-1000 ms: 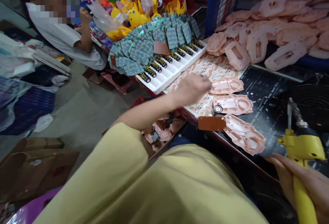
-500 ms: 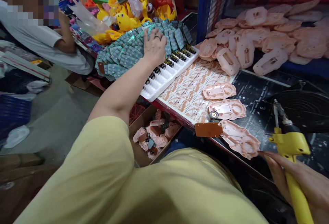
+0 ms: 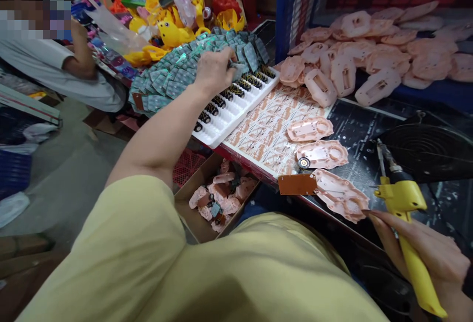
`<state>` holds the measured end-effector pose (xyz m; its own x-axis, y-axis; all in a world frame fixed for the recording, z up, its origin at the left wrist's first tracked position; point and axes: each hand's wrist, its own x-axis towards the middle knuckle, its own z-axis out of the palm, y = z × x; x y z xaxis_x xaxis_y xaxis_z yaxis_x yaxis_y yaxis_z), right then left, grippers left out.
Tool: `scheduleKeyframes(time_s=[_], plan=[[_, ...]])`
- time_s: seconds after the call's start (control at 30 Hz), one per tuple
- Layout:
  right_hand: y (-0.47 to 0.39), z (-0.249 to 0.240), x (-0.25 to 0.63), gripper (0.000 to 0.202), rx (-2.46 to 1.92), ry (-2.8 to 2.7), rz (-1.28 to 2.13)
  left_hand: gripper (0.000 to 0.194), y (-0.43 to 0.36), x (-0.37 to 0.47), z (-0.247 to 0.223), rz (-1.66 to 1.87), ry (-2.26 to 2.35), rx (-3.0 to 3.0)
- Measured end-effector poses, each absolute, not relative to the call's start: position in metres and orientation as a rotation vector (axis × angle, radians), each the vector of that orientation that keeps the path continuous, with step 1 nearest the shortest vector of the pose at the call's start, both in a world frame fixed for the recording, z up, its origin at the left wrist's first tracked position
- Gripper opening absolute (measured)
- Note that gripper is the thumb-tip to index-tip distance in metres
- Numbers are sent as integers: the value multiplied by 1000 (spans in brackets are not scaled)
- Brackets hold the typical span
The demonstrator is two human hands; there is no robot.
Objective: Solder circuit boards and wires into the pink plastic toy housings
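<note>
My left hand (image 3: 214,71) is closed over the heap of green circuit boards (image 3: 179,74), with one small circuit board (image 3: 237,69) pinched at its fingertips. Just below it lies a white foam tray (image 3: 225,127) with black round parts and yellow wires in its slots. In my right hand (image 3: 424,243) is a yellow soldering gun (image 3: 402,197), its tip pointing up and away. The fingertips of that hand touch the end of the nearest pink plastic shell (image 3: 342,196). A brown circuit board (image 3: 297,184) sits against the shell's left end and overhangs the table edge.
Two more pink shells (image 3: 309,128) lie behind, one with a small round speaker (image 3: 303,163). Further pink shells are heaped in a blue crate (image 3: 286,11). Below the table stands a cardboard box (image 3: 192,221) of shells. A person in a white shirt (image 3: 48,60) is at left.
My left hand has gone from spread fingers over the heap to a pinch on a circuit board. The view has shifted slightly; my right hand still holds the soldering gun.
</note>
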<state>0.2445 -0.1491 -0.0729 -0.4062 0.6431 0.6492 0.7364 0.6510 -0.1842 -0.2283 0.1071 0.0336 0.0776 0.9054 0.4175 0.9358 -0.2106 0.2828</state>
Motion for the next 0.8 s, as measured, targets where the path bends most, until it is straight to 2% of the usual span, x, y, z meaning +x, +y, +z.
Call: scheduleKeyframes(time_s=[0.07, 0.17, 0.27, 0.43, 0.53, 0.6, 0.7, 0.8], plan=[[-148, -73, 240, 49, -1057, -2125, -185, 34, 92, -220, 40, -919, -1937, -2259], [-143, -69, 225, 39, -1051, -2037, -169, 53, 60, -191, 45, -1354, -1706, -2370], [-138, -60, 202, 39, -1067, -1862, -44, 66, 19, -142, 33, -1855, -1448, -2599], [-134, -50, 165, 38, -1010, -1653, 259, 61, -47, -61, -27, -2048, -1857, -2815], [-136, -53, 157, 27, -1082, -1463, 248, 54, -69, -37, -56, -2069, -1947, -2978], [-138, -54, 159, 21, -1129, -1408, 207, 55, -73, -34, -61, -1981, -1844, -3049], [-141, -52, 164, 18, -1170, -1480, 173, 61, -67, -39, -45, -1621, -1520, -3031], [-143, -46, 166, 20, -1131, -1606, 103, 38, -59, -40, -21, -1213, -1325, -3017]])
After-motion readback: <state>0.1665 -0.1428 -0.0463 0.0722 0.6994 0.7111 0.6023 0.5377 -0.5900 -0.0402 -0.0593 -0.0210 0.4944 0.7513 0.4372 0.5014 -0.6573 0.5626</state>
